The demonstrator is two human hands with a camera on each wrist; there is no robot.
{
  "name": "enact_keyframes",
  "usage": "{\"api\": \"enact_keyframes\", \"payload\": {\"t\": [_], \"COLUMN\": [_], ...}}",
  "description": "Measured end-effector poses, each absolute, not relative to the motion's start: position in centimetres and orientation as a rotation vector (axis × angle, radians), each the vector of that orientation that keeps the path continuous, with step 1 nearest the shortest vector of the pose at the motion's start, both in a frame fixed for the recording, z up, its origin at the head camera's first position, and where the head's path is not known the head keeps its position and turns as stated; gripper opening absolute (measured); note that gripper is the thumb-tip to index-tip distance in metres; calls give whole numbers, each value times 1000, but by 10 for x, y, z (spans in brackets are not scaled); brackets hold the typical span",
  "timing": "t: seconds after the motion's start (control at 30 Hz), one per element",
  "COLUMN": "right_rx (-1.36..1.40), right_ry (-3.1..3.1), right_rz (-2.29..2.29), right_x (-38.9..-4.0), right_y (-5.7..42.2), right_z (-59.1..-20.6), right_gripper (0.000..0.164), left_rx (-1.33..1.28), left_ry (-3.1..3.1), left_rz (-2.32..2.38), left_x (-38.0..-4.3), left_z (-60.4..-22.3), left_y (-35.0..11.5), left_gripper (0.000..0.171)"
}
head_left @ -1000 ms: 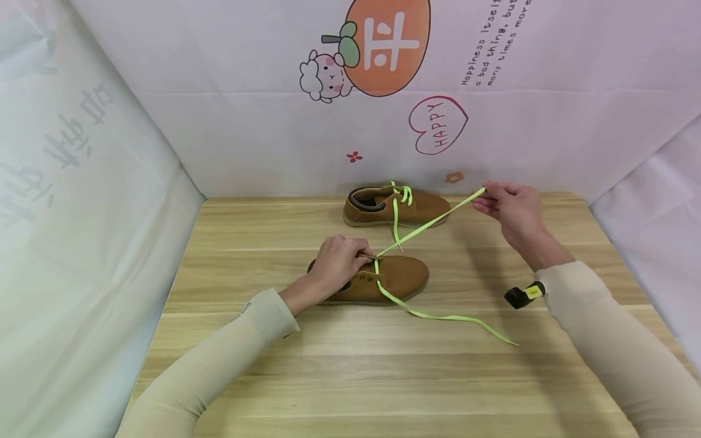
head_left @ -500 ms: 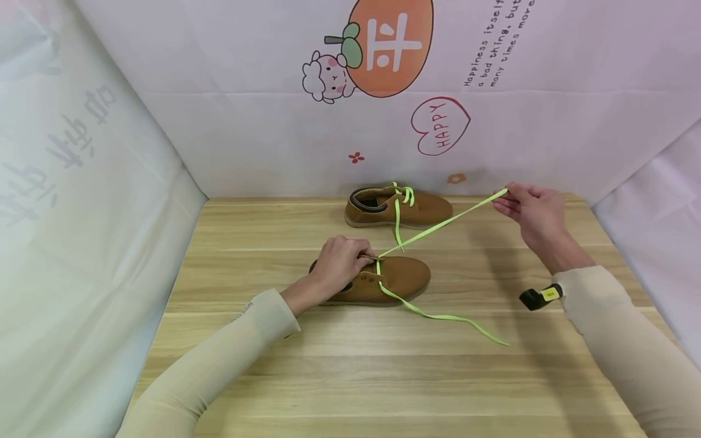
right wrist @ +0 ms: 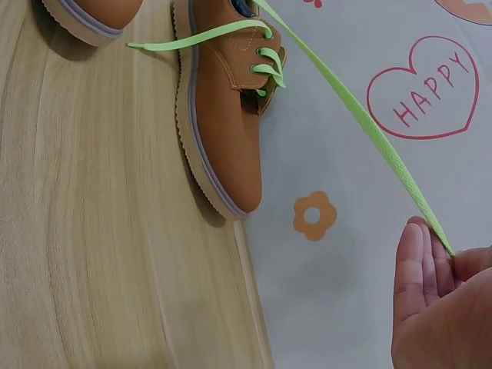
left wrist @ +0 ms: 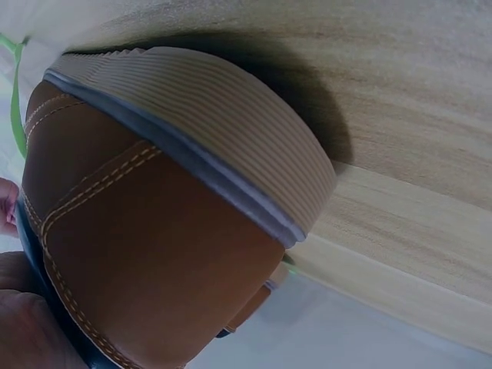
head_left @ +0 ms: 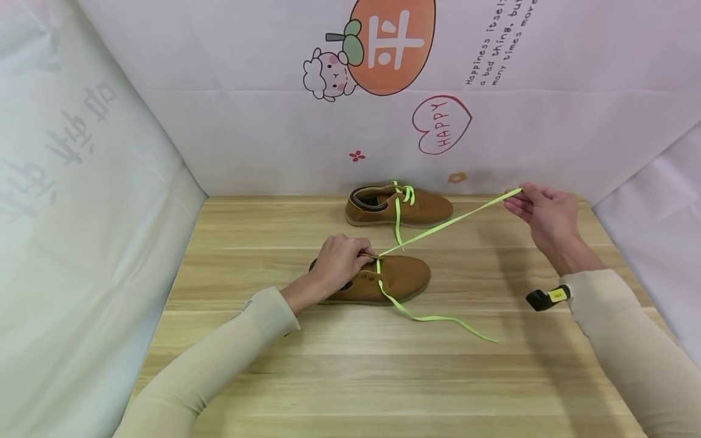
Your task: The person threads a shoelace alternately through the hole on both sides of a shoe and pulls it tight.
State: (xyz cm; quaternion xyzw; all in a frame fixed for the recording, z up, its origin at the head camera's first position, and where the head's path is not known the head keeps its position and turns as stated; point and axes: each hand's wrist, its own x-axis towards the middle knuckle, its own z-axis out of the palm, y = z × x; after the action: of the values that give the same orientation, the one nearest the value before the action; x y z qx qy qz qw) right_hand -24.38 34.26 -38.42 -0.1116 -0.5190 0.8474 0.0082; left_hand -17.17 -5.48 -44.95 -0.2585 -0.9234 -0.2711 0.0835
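On a wood-grain table (head_left: 274,377), a person's left hand (head_left: 339,261) pinches the far-side lacing flap (head_left: 369,256) of the near brown shoe (head_left: 402,277) while the right hand (head_left: 550,219), thumb against fingers, grips a lime lace (head_left: 471,213) stretched tight toward the far right. The lace's other strand (head_left: 438,318) trails slack to the right across the wood. A steady, even pull, with the flap braced and the lace kept flat, would likely serve best; the slack strand's length merits a check. A partly laced shoe (head_left: 429,207) sits beyond, just before the backdrop (head_left: 246,140), where a red heart (head_left: 442,125) reads "HAPPY" and lettering (head_left: 498,52) at right includes "Happiness itself." A yellow label (head_left: 557,295) at the right wrist is too small to read; no shoe brand shows.
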Motion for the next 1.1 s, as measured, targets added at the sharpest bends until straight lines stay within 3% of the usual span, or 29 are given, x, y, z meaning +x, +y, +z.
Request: {"api": "enact_keyframes", "payload": {"t": [0.77,1.1], "right_rx": [-199,-84], "right_ry": [-1694,-1961], "right_rz": [2712,2532], "right_x": [-227,-214], "right_y": [329,312], "right_z": [-370,-366], "right_gripper": [10,9], "left_rx": [-786,-768], "left_ry": [-2772,-2607], "left_rz": [-856,-874], "left_x": [-174,-162], "left_z": [-447,-439], "left_y": [-59,-71], "left_gripper": [4,20]}}
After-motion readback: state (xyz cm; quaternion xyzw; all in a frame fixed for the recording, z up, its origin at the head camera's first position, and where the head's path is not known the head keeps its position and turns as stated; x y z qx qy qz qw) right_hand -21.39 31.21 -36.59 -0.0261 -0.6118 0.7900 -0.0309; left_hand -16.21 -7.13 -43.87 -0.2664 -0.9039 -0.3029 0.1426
